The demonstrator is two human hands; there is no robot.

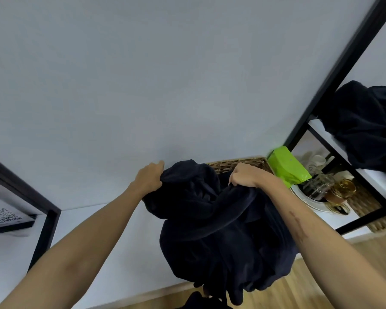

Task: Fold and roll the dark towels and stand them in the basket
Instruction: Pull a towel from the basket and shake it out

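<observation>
A bunched dark navy towel [218,230] hangs in front of me, crumpled and unfolded. My left hand [151,178] grips its upper left edge. My right hand [246,175] is shut on its upper right edge. Behind the towel, the woven wicker basket [239,163] stands against the wall, and only its far rim shows. Another dark towel [366,123] lies heaped on an upper shelf of the black rack at the right. More dark cloth [198,301] shows at the bottom edge.
A black metal shelf rack [334,76] rises at the right, holding a green packet [286,166], glass jars and cups on a white plate [316,207]. A black frame [42,219] stands at the left beside a printed card. Wooden floor lies below.
</observation>
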